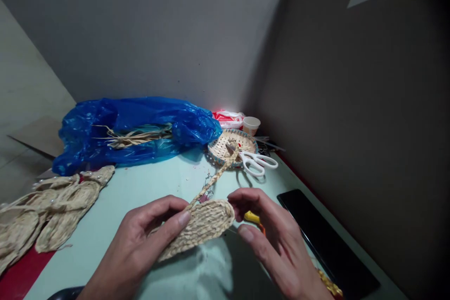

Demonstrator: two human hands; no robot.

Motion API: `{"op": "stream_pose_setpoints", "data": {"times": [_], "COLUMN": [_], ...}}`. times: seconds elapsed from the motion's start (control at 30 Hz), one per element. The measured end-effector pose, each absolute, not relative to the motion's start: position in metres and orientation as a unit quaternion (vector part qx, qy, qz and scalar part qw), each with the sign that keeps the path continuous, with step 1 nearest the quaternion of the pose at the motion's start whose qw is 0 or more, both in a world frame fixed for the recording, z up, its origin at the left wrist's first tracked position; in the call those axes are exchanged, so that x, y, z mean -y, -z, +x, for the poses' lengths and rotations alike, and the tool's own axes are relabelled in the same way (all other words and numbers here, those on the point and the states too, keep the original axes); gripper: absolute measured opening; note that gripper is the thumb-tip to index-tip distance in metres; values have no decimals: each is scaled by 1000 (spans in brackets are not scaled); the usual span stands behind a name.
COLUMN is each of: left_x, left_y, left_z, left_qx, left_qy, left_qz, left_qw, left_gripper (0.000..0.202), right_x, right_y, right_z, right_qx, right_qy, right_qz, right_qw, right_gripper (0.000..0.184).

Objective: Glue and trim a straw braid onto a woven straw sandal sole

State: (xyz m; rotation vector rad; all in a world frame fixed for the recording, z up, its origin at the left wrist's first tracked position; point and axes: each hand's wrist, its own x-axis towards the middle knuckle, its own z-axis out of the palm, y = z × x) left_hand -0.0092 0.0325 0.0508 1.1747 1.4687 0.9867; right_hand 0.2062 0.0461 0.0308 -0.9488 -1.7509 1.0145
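Note:
Between the thumb and fingers of my left hand (151,229) is a small woven straw sole (207,225), tilted above the table. A straw braid (211,182) rises from near my left thumb and leads away towards a round basket. My right hand (270,234) is at the sole's rounded far end, its fingers curved and its thumb apart from them. A thin thread-like line shows between the sole and my right thumb. Something with a yellow handle (251,217) lies behind the right hand, partly hidden by it.
White-handled scissors (258,164) rest against the round woven basket (220,153). Beside it are a paper cup (251,125) and a red-and-white packet (228,118). A blue plastic bag (140,108) holds straw. Woven straw sandals (66,206) lie left; a black flat object (326,239) lies right.

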Motion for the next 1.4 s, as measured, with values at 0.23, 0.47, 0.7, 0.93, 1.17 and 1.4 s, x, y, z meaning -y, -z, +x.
{"op": "stream_pose_setpoints", "data": {"times": [0.23,0.47,0.7,0.93,1.17,1.4], "left_x": [-30,-29,-24,-21,-20,-21], "left_y": [-34,-20,-22,-18,-9,-8], "left_z": [-3,-1,8,5,2,-1], "left_qx": [-593,-518,-547,-511,-473,-442], "left_qy": [-441,-437,-441,-404,-327,-333], "left_qz": [522,664,659,734,809,822], "left_qw": [425,316,269,191,124,133], "left_gripper": [22,25,24,27,28,26], "right_x": [-43,-36,-33,-31,-29,-35], "right_y": [-21,-14,-9,-12,-12,-9], "right_z": [189,189,187,187,185,185], "right_qx": [646,702,744,747,739,738], "right_qy": [-515,-408,-291,-296,-326,-349], "right_qz": [-403,-426,-415,-417,-418,-391], "right_qw": [394,399,435,425,415,425], "right_gripper": [18,10,10,14,15,8]}}
